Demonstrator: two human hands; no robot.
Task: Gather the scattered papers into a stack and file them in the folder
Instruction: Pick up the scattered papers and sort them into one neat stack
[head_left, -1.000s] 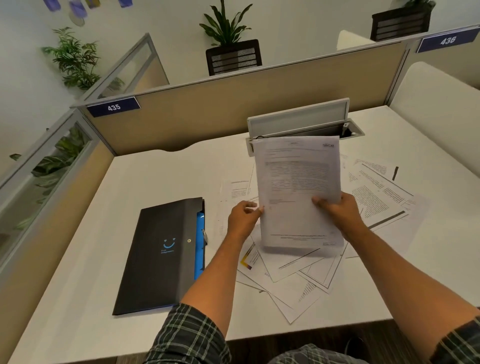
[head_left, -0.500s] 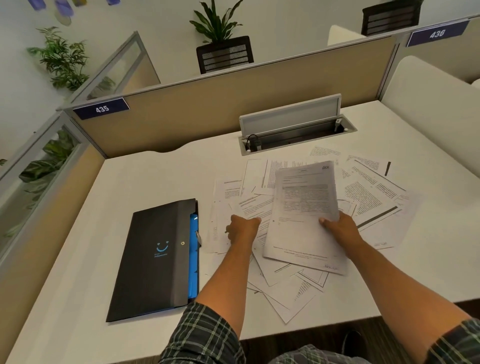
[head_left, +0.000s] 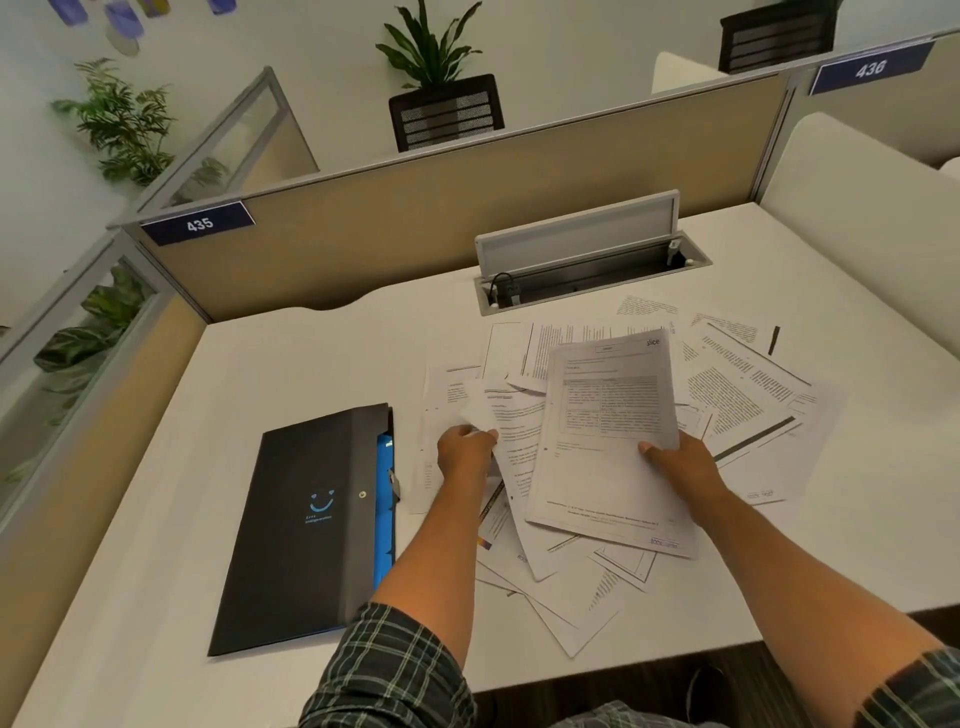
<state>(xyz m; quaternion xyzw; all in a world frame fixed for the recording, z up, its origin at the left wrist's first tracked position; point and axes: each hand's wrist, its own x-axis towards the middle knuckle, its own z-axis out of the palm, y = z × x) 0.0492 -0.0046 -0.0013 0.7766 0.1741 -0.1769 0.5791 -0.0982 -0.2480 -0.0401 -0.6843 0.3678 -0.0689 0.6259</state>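
Several printed white papers (head_left: 737, 395) lie scattered and overlapping across the middle and right of the white desk (head_left: 322, 353). My right hand (head_left: 680, 467) grips a small stack of sheets (head_left: 608, 441) by its right edge, held low over the pile. My left hand (head_left: 465, 449) pinches the edge of another sheet (head_left: 511, 421) lying in the pile to the left of the stack. A black folder (head_left: 306, 525) with a blue smiley mark and blue inner pockets lies closed on the desk, left of my left forearm.
An open cable tray (head_left: 587, 270) with a raised grey lid sits at the desk's back. Beige partitions (head_left: 415, 202) wall the back and left. A dark pen (head_left: 775, 340) lies on the far right papers. The desk's front edge is near my elbows.
My right hand lowered the held stack from upright down close to the pile. My left hand let go of the stack, moved left and took hold of a sheet lying in the pile.
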